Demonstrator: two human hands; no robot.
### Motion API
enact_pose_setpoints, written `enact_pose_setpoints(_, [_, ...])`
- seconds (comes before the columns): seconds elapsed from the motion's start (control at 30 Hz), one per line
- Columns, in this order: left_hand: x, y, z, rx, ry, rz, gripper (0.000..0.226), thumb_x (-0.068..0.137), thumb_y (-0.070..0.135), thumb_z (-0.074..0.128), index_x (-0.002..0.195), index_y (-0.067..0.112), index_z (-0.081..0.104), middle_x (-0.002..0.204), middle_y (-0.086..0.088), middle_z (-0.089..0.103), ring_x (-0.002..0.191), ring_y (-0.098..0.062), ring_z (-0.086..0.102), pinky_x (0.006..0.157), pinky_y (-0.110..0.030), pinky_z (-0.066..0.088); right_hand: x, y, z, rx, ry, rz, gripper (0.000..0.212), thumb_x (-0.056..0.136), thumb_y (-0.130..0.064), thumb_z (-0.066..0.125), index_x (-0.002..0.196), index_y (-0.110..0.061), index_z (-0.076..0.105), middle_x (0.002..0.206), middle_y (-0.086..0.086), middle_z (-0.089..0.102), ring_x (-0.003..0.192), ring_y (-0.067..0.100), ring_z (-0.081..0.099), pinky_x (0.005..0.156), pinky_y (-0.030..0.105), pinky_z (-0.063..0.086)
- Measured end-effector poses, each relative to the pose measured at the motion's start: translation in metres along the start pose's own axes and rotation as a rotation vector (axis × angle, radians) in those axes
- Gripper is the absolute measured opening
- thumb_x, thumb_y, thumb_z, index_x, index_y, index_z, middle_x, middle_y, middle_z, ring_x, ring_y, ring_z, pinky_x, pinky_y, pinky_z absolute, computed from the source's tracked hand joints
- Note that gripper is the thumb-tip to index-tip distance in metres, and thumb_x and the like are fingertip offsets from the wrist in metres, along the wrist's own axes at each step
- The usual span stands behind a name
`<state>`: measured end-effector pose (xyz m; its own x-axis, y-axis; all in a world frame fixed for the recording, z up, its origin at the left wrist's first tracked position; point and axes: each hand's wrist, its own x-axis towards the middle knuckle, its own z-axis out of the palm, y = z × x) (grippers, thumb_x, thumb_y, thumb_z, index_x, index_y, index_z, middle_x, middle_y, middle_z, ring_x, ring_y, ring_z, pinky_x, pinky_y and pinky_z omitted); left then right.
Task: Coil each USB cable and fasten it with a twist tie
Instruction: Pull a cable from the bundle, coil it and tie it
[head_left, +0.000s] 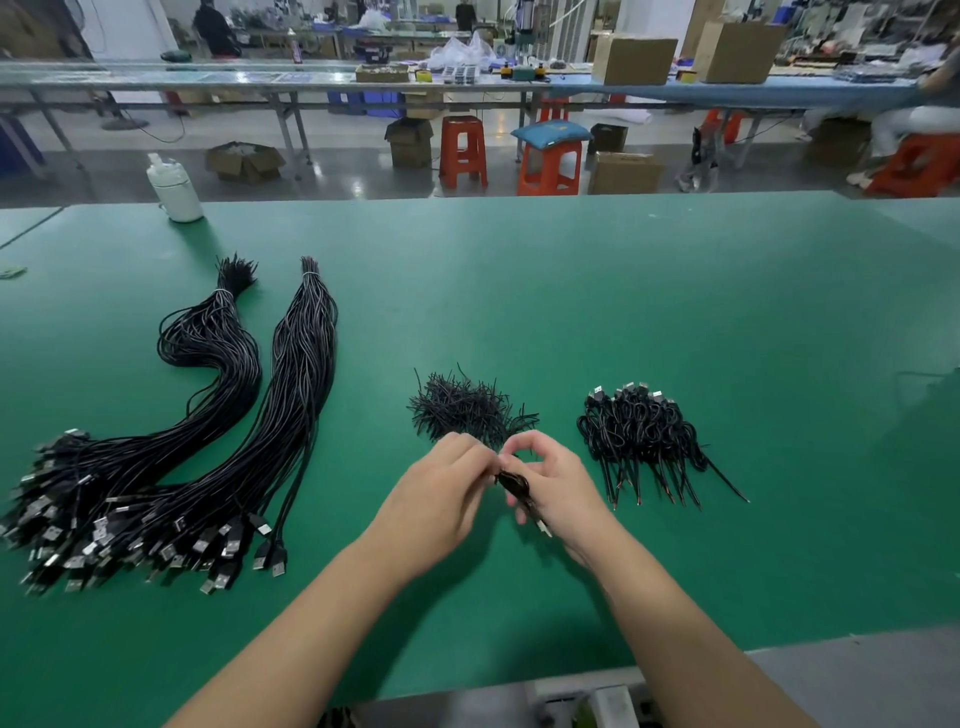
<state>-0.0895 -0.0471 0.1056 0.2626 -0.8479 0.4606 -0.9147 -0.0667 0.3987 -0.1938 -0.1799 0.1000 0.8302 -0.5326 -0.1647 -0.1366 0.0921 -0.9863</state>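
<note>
- While both hands meet over the green table (675, 291), the right hand (558, 486) curls its fingers around a small coiled USB cable (514, 483).
- The left hand (441, 499) pinches at the top of that coil; its fingertips are hidden.
- Just behind the hands lies a pile of twist ties (465, 408).
- Tied coils (641, 431) sit to the right.
- Long loose cables (208, 441) lie far left.

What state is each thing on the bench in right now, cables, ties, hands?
Left hand: fingers pinch the coiled cable.
Right hand: fingers curled round the coiled cable.
Coiled cable: bunched up, held above the table, between both hands.
Uncoiled cable bundles: two, lying long, tied near the far ends.
Twist ties: loose heap.
Finished cables: coiled, piled together.
White bottle: upright.
</note>
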Motion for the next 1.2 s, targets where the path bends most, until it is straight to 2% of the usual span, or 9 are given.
enact_pose_setpoints(0.2, [0.003, -0.005, 0.002, -0.32, 0.062, -0.506, 0.017, 0.092, 0.014, 0.064, 0.08, 0.024, 0.057, 0.069, 0.01, 0.06, 0.063, -0.003, 0.049, 0.06, -0.014, 0.038, -0.008, -0.005, -0.006, -0.063, -0.189, -0.065, 0.03, 0.094, 0.008, 0.055, 0.119, -0.006, 0.066, 0.085, 0.001, 0.069, 0.073, 0.012, 0.062, 0.069, 0.018, 0.051])
enact_pose_setpoints(0.3, [0.005, -0.006, 0.004, -0.488, -0.018, -0.624, 0.017, 0.092, 0.012, 0.064, 0.079, 0.022, 0.06, 0.066, 0.002, 0.057, 0.059, -0.009, 0.044, 0.057, -0.02, 0.038, -0.005, -0.005, -0.009, -0.281, -0.097, -0.136, 0.015, 0.091, -0.003, 0.067, 0.103, -0.009, 0.073, 0.091, 0.0, 0.061, 0.066, 0.002, 0.057, 0.063, 0.021, 0.051])
enact_pose_setpoints(0.43, [0.004, 0.0, 0.006, -0.252, -0.022, -0.511, 0.023, 0.093, 0.015, 0.061, 0.077, 0.028, 0.051, 0.069, 0.012, 0.054, 0.062, 0.0, 0.046, 0.06, -0.014, 0.035, -0.002, 0.0, -0.003, -0.309, -0.021, -0.08, 0.011, 0.098, -0.024, 0.062, 0.096, -0.019, 0.072, 0.067, 0.002, 0.059, 0.045, 0.014, 0.048, 0.053, 0.029, 0.042])
enact_pose_setpoints(0.53, [0.002, 0.004, 0.007, -0.122, -0.039, -0.28, 0.016, 0.095, 0.01, 0.056, 0.083, 0.02, 0.051, 0.082, 0.01, 0.051, 0.076, -0.007, 0.045, 0.07, -0.024, 0.036, 0.0, 0.001, 0.001, -0.148, 0.034, 0.034, 0.02, 0.1, -0.022, 0.059, 0.119, -0.017, 0.06, 0.072, 0.015, 0.068, 0.05, 0.015, 0.051, 0.046, 0.024, 0.041])
enact_pose_setpoints(0.63, [-0.002, 0.003, 0.009, -0.077, -0.063, -0.156, 0.009, 0.096, 0.008, 0.053, 0.088, 0.012, 0.053, 0.087, 0.005, 0.05, 0.082, -0.013, 0.045, 0.077, -0.024, 0.039, -0.003, 0.002, 0.002, -0.033, -0.009, 0.049, 0.011, 0.101, -0.016, 0.056, 0.111, -0.012, 0.054, 0.067, 0.007, 0.07, 0.052, 0.011, 0.06, 0.042, 0.022, 0.041])
enact_pose_setpoints(0.73, [-0.003, 0.004, 0.009, -0.156, -0.014, -0.218, 0.014, 0.094, 0.007, 0.057, 0.086, 0.018, 0.052, 0.082, 0.009, 0.051, 0.076, -0.004, 0.045, 0.075, -0.014, 0.035, -0.005, 0.001, -0.001, 0.054, -0.066, 0.054, 0.011, 0.102, -0.009, 0.052, 0.108, -0.004, 0.059, 0.071, 0.008, 0.069, 0.056, 0.01, 0.062, 0.05, 0.024, 0.051])
enact_pose_setpoints(0.9, [0.006, -0.003, 0.007, -0.359, 0.048, -0.578, 0.018, 0.092, 0.012, 0.062, 0.08, 0.023, 0.056, 0.073, 0.004, 0.064, 0.066, -0.012, 0.05, 0.066, -0.026, 0.042, -0.008, -0.003, -0.01, 0.113, -0.263, 0.021, 0.029, 0.096, 0.007, 0.054, 0.121, -0.004, 0.063, 0.093, 0.008, 0.071, 0.077, 0.017, 0.066, 0.076, 0.029, 0.059])
enact_pose_setpoints(1.07, [0.005, 0.001, 0.006, -0.312, 0.0, -0.482, 0.02, 0.093, 0.012, 0.06, 0.081, 0.025, 0.052, 0.072, 0.005, 0.059, 0.066, -0.012, 0.049, 0.065, -0.024, 0.041, -0.003, -0.002, -0.01, -0.196, -0.044, -0.068, 0.012, 0.095, -0.016, 0.065, 0.098, -0.007, 0.072, 0.073, 0.004, 0.057, 0.053, 0.012, 0.05, 0.059, 0.03, 0.041])
enact_pose_setpoints(1.2, [0.006, 0.001, 0.011, -0.234, 0.019, -0.411, 0.021, 0.094, 0.01, 0.058, 0.081, 0.023, 0.048, 0.073, 0.008, 0.054, 0.068, -0.006, 0.046, 0.062, -0.016, 0.036, 0.0, 0.001, -0.004, -0.181, -0.015, -0.012, 0.017, 0.099, -0.028, 0.059, 0.089, -0.019, 0.07, 0.057, -0.003, 0.059, 0.041, 0.012, 0.044, 0.049, 0.025, 0.041])
